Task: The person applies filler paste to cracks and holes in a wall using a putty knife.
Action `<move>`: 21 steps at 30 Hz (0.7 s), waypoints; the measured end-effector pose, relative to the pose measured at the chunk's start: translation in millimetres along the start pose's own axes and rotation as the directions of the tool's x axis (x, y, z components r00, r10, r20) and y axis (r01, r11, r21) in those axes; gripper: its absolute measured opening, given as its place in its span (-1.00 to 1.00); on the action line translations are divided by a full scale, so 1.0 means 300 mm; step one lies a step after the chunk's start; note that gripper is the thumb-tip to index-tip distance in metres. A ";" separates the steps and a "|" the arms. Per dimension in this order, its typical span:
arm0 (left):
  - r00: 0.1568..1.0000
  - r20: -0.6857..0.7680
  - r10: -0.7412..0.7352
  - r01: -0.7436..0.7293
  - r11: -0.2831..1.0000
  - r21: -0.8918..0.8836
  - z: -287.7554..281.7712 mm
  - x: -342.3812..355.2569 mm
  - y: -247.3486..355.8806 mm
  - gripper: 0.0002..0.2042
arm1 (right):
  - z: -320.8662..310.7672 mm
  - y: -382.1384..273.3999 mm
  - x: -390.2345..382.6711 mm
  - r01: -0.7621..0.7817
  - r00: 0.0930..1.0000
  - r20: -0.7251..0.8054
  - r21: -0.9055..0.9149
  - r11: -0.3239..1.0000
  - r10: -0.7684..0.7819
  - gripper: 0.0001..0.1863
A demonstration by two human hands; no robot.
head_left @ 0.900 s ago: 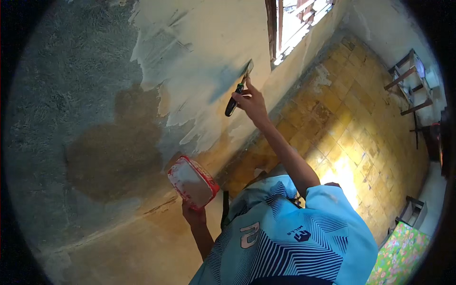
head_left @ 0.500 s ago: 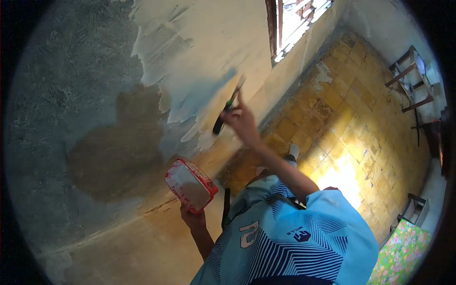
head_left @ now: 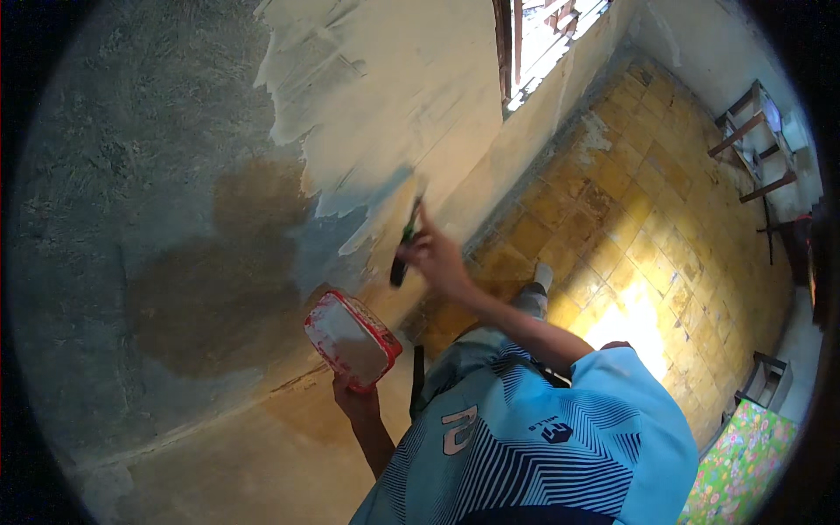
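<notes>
My right hand [head_left: 435, 258] is closed round the dark handle of a putty knife [head_left: 406, 249], with the forefinger stretched along it. The blade points up against the wall or just off it; which one I cannot tell. Pale, streaky filler [head_left: 385, 114] coats this part of the wall and ends in a ragged edge beside bare grey plaster [head_left: 175, 157]. Lower and to the left, my left hand [head_left: 357, 398] grips a red-rimmed plastic tub [head_left: 350, 341] from below. White filler lies inside the tub and smears its walls.
A barred window [head_left: 551, 44] opens in the wall at the top. Yellow floor tiles [head_left: 604, 192] stretch out on the right, with a wooden stand [head_left: 757, 144] by the far wall. At the lower right lies a green flowered cloth [head_left: 744, 459].
My right hand has drawn the putty knife down and slightly left along the wall, closer to the tub. The left hand and the tub stay almost where they were.
</notes>
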State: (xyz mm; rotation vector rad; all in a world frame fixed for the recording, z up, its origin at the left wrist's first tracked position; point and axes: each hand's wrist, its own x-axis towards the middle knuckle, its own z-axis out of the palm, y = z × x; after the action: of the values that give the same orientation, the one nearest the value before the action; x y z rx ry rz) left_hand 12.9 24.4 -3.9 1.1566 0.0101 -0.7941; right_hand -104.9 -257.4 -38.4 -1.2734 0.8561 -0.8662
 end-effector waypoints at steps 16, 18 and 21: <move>0.999 0.029 -0.044 0.046 0.997 -0.057 -0.045 -0.034 0.013 -0.32 | 0.095 0.047 -0.118 0.122 0.991 0.077 -0.124 0.985 -0.113 -0.21; 0.999 0.033 -0.038 0.040 0.997 -0.063 -0.040 -0.036 0.014 -0.32 | 0.040 0.006 -0.192 -0.184 0.949 0.278 0.110 0.977 0.147 -0.25; 0.999 0.022 -0.040 0.040 0.999 -0.022 -0.005 -0.042 0.011 -0.32 | -0.150 0.014 -0.174 -0.512 0.820 0.512 0.458 0.727 0.255 -0.25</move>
State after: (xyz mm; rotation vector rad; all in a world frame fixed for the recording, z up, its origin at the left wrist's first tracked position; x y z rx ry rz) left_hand 6.1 33.3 3.2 1.1299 0.0245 -0.8396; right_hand -167.7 -229.1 -44.1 -0.6462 0.4288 -0.4199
